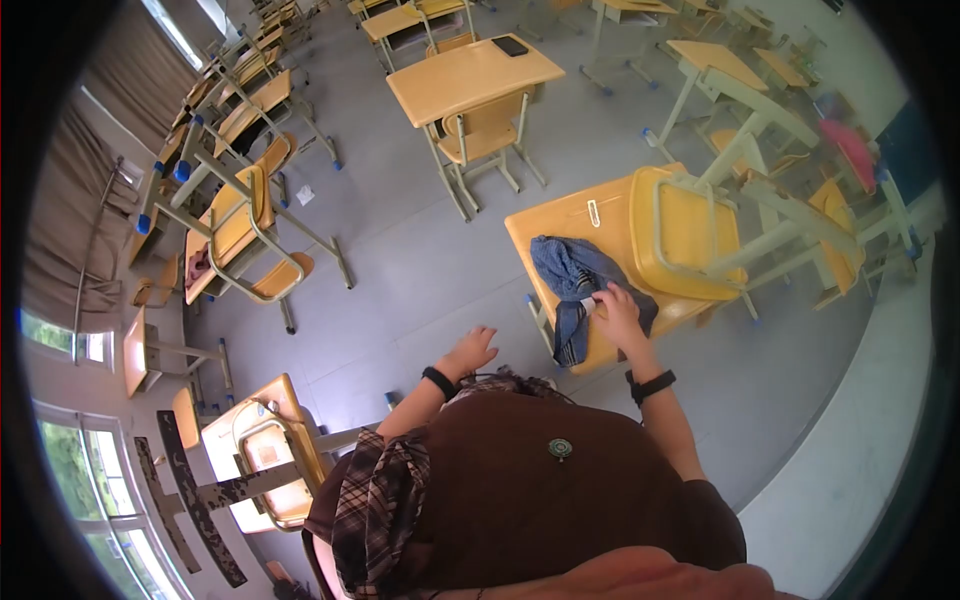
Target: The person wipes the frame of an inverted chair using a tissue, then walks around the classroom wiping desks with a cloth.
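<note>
My right hand (618,316) is on a blue garment (575,268), its fingers closed at a small white patch on the cloth. The garment lies crumpled on a yellow desk (540,215), with a striped part hanging near the front left edge. An upturned yellow chair (685,235) rests on the same desk, to the right of the cloth. A small white-outlined item (593,213) lies behind the garment. My left hand (470,353) is held in the air left of the desk, fingers apart and holding nothing.
Ahead stands another desk (470,78) with a dark phone-like object (510,46) on it and a chair (487,130) at its near side. Rows of desks with upturned chairs line the left. A white scrap (305,195) lies on the floor. Curtains and windows are at the left.
</note>
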Demonstrator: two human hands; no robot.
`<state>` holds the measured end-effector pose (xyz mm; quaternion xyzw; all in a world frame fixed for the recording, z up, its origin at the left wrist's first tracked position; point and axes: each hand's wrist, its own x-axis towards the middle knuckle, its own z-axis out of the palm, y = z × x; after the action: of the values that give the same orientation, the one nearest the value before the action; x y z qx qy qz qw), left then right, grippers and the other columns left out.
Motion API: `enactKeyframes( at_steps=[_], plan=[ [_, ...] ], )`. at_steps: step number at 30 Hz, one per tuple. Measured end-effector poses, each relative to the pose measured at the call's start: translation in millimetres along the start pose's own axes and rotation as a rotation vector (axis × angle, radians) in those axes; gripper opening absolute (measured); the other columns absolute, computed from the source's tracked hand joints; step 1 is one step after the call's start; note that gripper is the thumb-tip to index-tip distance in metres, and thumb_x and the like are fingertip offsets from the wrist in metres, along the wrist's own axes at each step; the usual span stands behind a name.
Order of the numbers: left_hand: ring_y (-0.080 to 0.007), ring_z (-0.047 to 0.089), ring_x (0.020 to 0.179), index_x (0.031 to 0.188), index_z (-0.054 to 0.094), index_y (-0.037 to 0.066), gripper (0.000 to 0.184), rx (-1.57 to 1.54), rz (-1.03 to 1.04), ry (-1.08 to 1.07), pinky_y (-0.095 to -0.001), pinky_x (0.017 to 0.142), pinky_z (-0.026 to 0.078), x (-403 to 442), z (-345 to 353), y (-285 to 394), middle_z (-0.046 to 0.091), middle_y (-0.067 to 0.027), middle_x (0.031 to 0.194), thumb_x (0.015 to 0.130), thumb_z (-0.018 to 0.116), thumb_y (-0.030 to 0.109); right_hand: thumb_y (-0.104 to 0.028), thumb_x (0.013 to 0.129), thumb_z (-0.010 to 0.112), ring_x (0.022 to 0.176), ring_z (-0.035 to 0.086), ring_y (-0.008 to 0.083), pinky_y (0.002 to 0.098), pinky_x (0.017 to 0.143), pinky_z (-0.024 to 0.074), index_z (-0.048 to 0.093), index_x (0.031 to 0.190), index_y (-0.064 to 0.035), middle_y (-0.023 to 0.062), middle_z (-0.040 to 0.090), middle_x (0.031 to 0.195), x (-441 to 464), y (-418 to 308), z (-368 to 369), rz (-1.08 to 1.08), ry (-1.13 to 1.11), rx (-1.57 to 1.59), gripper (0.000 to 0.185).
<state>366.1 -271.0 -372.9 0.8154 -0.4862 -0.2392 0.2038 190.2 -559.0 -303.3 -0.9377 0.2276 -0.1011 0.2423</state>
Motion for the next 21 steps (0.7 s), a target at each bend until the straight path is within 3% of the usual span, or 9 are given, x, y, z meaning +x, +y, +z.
enactKeyframes(
  at_steps=[4, 8, 11, 15, 17, 19, 20, 21],
  plan=[
    [-0.0402, 0.045, 0.108, 0.124, 0.040, 0.007, 0.054, 0.078, -0.021, 0.187, -0.0464, 0.088, 0.041, 55.6, -31.1, 15.2, 0.041, -0.0220, 0.122, 0.075, 0.058, 0.025, -0.027, 0.071, 0.067, 0.126, 0.022, 0.0432, 0.0553, 0.099, 0.0211, 0.044, 0.121, -0.0228, 0.0154, 0.027, 0.139, 50.4, -18.1, 12.9, 0.074, -0.070, -0.014, 0.055],
    [-0.0419, 0.036, 0.116, 0.127, 0.036, 0.008, 0.060, 0.116, -0.011, 0.210, -0.0481, 0.092, 0.038, 129.6, -54.7, 2.0, 0.030, -0.0237, 0.130, 0.073, 0.058, 0.023, -0.039, 0.069, 0.068, 0.130, 0.004, 0.0469, 0.0604, 0.100, 0.0129, 0.036, 0.131, -0.0294, 0.0150, 0.009, 0.145, 88.1, -35.3, 35.8, 0.276, -0.166, -0.080, 0.070],
    [-0.0441, 0.032, 0.118, 0.129, 0.032, 0.008, 0.062, 0.128, -0.007, 0.159, -0.0487, 0.095, 0.035, 177.3, -74.4, -1.7, 0.026, -0.0260, 0.131, 0.075, 0.058, 0.022, -0.042, 0.064, 0.070, 0.129, 0.004, 0.0476, 0.0613, 0.099, 0.0111, 0.036, 0.130, -0.0298, 0.0146, 0.009, 0.145, 92.9, -30.4, 53.7, 0.292, -0.209, -0.263, 0.076],
    [-0.0419, 0.029, 0.121, 0.130, 0.030, 0.009, 0.063, 0.189, 0.016, 0.125, -0.0510, 0.095, 0.033, 228.9, -70.2, -12.9, 0.025, -0.0230, 0.133, 0.075, 0.056, 0.023, -0.040, 0.059, 0.072, 0.131, 0.005, 0.0437, 0.0598, 0.101, 0.0096, 0.040, 0.129, -0.0294, 0.0119, 0.013, 0.145, 87.7, -29.8, 64.5, 0.271, -0.075, -0.274, 0.078],
    [-0.0404, 0.029, 0.121, 0.132, 0.029, 0.011, 0.062, 0.247, 0.045, 0.139, -0.0513, 0.094, 0.033, 250.7, -58.7, -17.8, 0.027, -0.0196, 0.134, 0.077, 0.054, 0.026, -0.036, 0.060, 0.071, 0.129, 0.015, 0.0387, 0.0561, 0.102, 0.0125, 0.046, 0.124, -0.0260, 0.0119, 0.025, 0.140, 86.4, -36.7, 62.5, 0.250, 0.004, -0.253, 0.069],
    [-0.0390, 0.031, 0.120, 0.130, 0.034, 0.011, 0.056, 0.164, -0.154, 0.090, -0.0499, 0.094, 0.034, 277.9, -57.4, -7.3, 0.033, -0.0167, 0.131, 0.080, 0.048, 0.032, -0.034, 0.061, 0.070, 0.128, 0.020, 0.0366, 0.0541, 0.102, 0.0146, 0.048, 0.121, -0.0241, 0.0122, 0.031, 0.136, 78.9, -37.6, 64.4, 0.275, 0.068, -0.229, 0.064],
    [-0.0383, 0.032, 0.120, 0.129, 0.036, 0.012, 0.053, 0.131, -0.267, 0.077, -0.0492, 0.094, 0.034, 288.0, -62.0, -1.3, 0.036, -0.0153, 0.129, 0.082, 0.046, 0.035, -0.031, 0.062, 0.068, 0.122, 0.030, 0.0335, 0.0512, 0.101, 0.0190, 0.052, 0.114, -0.0213, 0.0115, 0.041, 0.124, 75.6, -41.1, 66.2, 0.269, 0.149, -0.255, 0.056],
    [-0.0368, 0.035, 0.116, 0.126, 0.040, 0.012, 0.049, 0.084, -0.362, 0.050, -0.0484, 0.093, 0.034, 296.4, -66.0, 4.8, 0.040, -0.0138, 0.126, 0.083, 0.044, 0.035, -0.030, 0.062, 0.067, 0.121, 0.032, 0.0330, 0.0507, 0.100, 0.0199, 0.053, 0.112, -0.0208, 0.0111, 0.043, 0.121, 69.0, -41.3, 68.2, 0.299, 0.157, -0.255, 0.054]
  ],
)
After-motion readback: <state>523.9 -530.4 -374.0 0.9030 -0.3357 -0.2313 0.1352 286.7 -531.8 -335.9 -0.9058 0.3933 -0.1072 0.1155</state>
